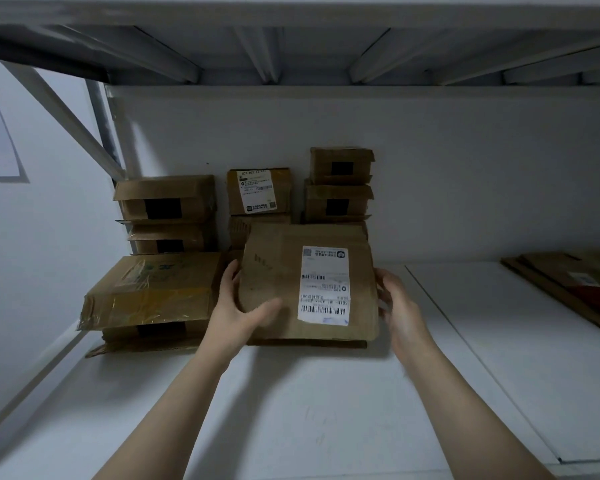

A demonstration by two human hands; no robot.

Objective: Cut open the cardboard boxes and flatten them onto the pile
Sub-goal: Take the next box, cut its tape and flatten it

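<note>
— Where's the box?
— Labelled box, dead centre on the shelf, shipping label face up. It lies on more cardboard; I can't tell whether that is a box or a sheet.

— Grip?
— Both hands on it. Left hand at its 9 o'clock edge, thumb over the top face, fingers down the side. Right hand at its 3 o'clock edge, fingers bent round it. Box held between the two; I judge it not yet lifted.

— Neighbours?
— Taped box just beside at 9 o'clock, my left hand wedged in the gap. Against the wall: left stack at 11, middle stack at 12, right stack at 1. Flattened pile well apart at 3 o'clock.

— What could go wrong?
— Three things, by my reckoning. Dragging instead of lifting could pull the cardboard underneath off the shelf edge. Tilting the far edge up could knock the middle and right stacks, which stand close behind. My left knuckles could catch the taped box's loose tape and shift it.

— And the cutting?
— No blade in view. Tearing the seams by hand risks a ragged box that won't lie flat on the pile.
</note>
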